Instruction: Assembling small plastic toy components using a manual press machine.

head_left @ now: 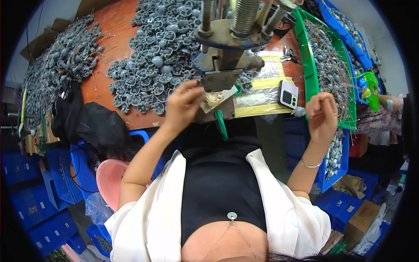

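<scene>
Dark strands of hair (pixel 321 258) lay nearest, at the view's lower edge; past them, the left hand (pixel 185 104) was at the front edge of the table (pixel 118 32), its fingers bent just beside the die block (pixel 222 80) of the press (pixel 233 41), and whether they were clamped on anything could not be told. The right hand (pixel 323 111) had its fingers curled together by the table's front right corner, a grey ball-shaped part (pixel 299 112) just beside their tips, gripped or not being unclear. Working well here probably called for a light pinch on the part's rounded side, with the left fingers clear of the die block during any stroke.
</scene>
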The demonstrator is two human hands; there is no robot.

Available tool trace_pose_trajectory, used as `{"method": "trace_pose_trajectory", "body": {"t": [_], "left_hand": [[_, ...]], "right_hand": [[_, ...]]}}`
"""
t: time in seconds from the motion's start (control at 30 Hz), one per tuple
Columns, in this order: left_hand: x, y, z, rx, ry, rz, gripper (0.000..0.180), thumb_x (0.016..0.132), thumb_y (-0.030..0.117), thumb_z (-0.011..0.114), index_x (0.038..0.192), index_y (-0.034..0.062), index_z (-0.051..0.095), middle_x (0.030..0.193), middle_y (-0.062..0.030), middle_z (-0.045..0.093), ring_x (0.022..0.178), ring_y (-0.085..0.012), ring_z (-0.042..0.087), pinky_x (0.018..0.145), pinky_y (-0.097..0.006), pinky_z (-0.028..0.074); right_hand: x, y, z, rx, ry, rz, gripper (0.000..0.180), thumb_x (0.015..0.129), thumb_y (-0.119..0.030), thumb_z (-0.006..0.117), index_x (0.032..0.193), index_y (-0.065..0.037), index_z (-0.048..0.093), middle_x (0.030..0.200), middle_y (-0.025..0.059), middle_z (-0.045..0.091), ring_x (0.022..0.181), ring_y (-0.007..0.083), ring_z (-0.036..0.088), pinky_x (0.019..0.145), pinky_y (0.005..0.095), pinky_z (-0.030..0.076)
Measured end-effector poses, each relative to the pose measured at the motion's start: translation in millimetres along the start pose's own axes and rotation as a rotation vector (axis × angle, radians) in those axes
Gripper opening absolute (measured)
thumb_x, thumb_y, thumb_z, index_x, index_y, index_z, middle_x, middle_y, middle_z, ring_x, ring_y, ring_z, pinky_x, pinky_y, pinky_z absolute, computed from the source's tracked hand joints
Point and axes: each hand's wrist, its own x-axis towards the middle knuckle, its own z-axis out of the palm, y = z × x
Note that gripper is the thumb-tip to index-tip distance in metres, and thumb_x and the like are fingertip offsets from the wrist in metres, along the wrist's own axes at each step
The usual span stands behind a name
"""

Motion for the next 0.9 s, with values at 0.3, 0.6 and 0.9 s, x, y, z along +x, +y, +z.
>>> {"method": "trace_pose_trajectory", "body": {"t": [0.3,0.6,0.9], "left_hand": [[-15.4,-9.6,39.4,0.211,0.075,0.386,0.022,0.074,0.005,0.071,0.096,0.0046,0.067,0.102,-0.0139,0.062,0.099,-0.0343,0.058,0.096,-0.045,0.042],[20.7,-16.1,-1.0,0.246,0.303,0.248,0.011,0.075,0.001,0.064,0.085,-0.0019,0.062,0.086,-0.0143,0.061,0.085,-0.0302,0.057,0.075,-0.041,0.043],[86.4,-61.6,-5.4,1.049,0.04,0.437,0.009,0.074,0.009,0.056,0.069,0.01,0.064,0.074,-0.0042,0.065,0.081,-0.0197,0.054,0.075,-0.034,0.035]], "right_hand": [[-2.1,40.4,55.4,-0.039,-0.156,0.012,0.027,0.097,-0.019,0.044,0.084,0.002,0.056,0.064,0.0089,0.051,0.059,0.0183,0.049,0.054,0.0284,0.039],[-15.0,30.8,61.4,0.007,-0.231,0.142,0.025,0.093,-0.011,0.05,0.088,0.01,0.063,0.064,0.0118,0.059,0.054,0.0146,0.055,0.051,0.0227,0.043],[-24.2,38.6,58.8,-0.247,-0.236,0.135,0.028,0.089,-0.014,0.057,0.073,0.008,0.065,0.062,0.012,0.06,0.047,0.0123,0.05,0.047,0.0223,0.036]]}}
